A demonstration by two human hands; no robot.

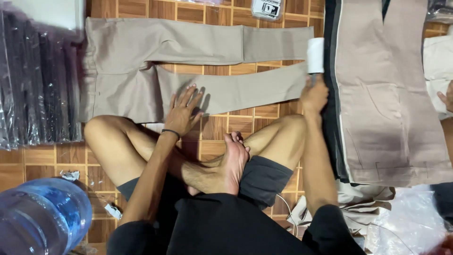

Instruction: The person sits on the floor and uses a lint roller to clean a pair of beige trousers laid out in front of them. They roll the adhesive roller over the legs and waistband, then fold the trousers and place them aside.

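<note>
While the beige trousers (188, 71) are lying flat across the wooden-pattern tiled floor (226, 123) in front of your crossed legs, you are pressing your left hand (184, 111) down on the nearer leg of them, fingers spread wide and palm flat on the cloth. Your right hand (314, 94) is gripping the hem end of that same leg, fingers curled closed around the fabric, with a white roll-shaped thing (315, 55) sticking up just above the fist; whether you are holding that too, you cannot tell from here. Between your two hands the trouser leg is stretching out smooth. Beyond your left hand the waistband is lying next to a stack of dark garments in clear plastic bags (37, 85). Just past your right hand a pile of folded trousers in pinkish beige (382, 94) is sitting on the floor, and another person's hand (446, 99) is showing at the far edge. Close to your left elbow a big blue water bottle (42, 217) is lying.
</note>
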